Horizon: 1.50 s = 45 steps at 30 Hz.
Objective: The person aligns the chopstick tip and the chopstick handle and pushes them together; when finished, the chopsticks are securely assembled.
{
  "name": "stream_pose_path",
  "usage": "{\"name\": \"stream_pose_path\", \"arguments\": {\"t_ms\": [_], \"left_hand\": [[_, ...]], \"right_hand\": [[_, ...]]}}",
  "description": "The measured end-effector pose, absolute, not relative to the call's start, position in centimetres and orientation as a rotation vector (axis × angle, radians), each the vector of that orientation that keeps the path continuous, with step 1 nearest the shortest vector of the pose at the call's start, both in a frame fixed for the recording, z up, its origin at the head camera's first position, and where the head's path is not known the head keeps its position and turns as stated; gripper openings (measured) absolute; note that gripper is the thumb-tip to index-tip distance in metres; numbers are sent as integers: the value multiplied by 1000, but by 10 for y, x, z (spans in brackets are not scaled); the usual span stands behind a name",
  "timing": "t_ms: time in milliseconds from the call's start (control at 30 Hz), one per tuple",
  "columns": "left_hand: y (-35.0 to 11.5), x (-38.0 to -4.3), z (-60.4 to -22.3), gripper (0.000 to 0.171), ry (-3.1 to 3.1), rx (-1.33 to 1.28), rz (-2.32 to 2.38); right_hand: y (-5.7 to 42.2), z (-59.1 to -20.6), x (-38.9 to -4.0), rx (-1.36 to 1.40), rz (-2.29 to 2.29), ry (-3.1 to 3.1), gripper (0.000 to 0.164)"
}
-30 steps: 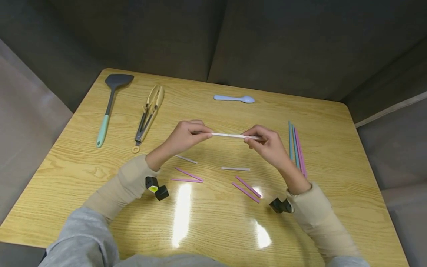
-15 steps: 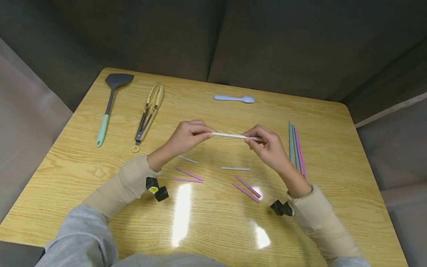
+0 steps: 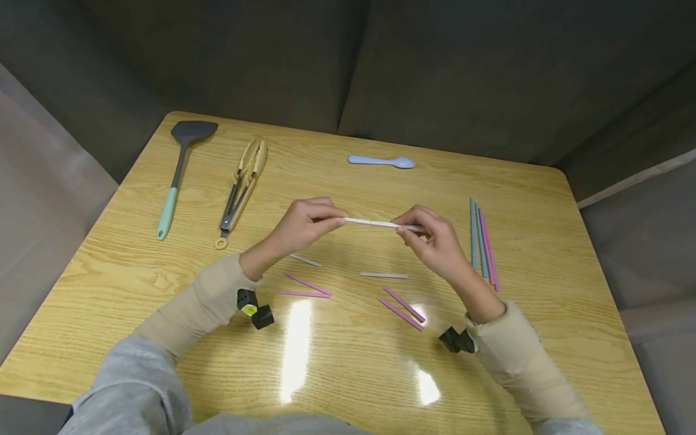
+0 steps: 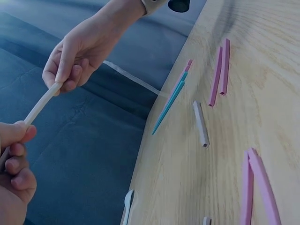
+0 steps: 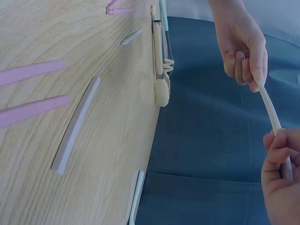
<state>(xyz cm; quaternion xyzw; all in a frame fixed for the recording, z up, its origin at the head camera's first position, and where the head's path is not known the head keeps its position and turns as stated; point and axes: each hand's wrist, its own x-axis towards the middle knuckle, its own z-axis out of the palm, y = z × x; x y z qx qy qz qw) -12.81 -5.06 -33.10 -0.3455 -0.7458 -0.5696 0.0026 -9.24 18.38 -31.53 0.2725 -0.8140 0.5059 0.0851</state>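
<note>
A slim white stick (image 3: 371, 222) is held level above the table, one hand near each end. It looks slightly curved in both wrist views, and a fine line crosses it near the middle in the head view. My left hand (image 3: 304, 223) pinches its left part between thumb and fingers. The right part is pinched by my right hand (image 3: 433, 238), with the tail of the stick passing under the curled fingers. Below the hands lie a short white stick (image 3: 383, 275), another short white stick (image 3: 306, 260), and short pink sticks (image 3: 401, 313) in two pairs.
Longer blue sticks (image 3: 473, 232) and pink sticks (image 3: 489, 248) lie on the right of the wooden table (image 3: 348, 374). A pale blue spoon (image 3: 382, 161) rests at the back. Tongs (image 3: 241, 187) and a grey spatula (image 3: 182, 157) with a mint handle lie at left.
</note>
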Motion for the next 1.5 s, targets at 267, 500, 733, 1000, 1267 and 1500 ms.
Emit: {"name": "stream_pose_path", "arguments": {"t_ms": [267,500,733,1000,1267,1500], "left_hand": [[-50,-139,-342,16,-2381,-1125,-1758],[-47,-134,-321,14,-2411,-1104,-1665],[-48,-135,-324,13,-2477,-1036,-1684],[-61,-153,-355,28,-2662,-971,-1587],[-71,-154,-375,23,-2962,-1003,-1302],[-81,-153,-385,24,-3015,-1024,-1209]], "right_hand": [[191,-310,-92,649,1520,-2609,10],[198,-306,-101,799,1011,-2640,9],[202,-307,-100,888,795,-2629,9],[237,-327,-94,598,786,-2702,10],[299,-353,-83,-27,832,-2859,20],[344,-368,-75,-474,767,-2954,30]]}}
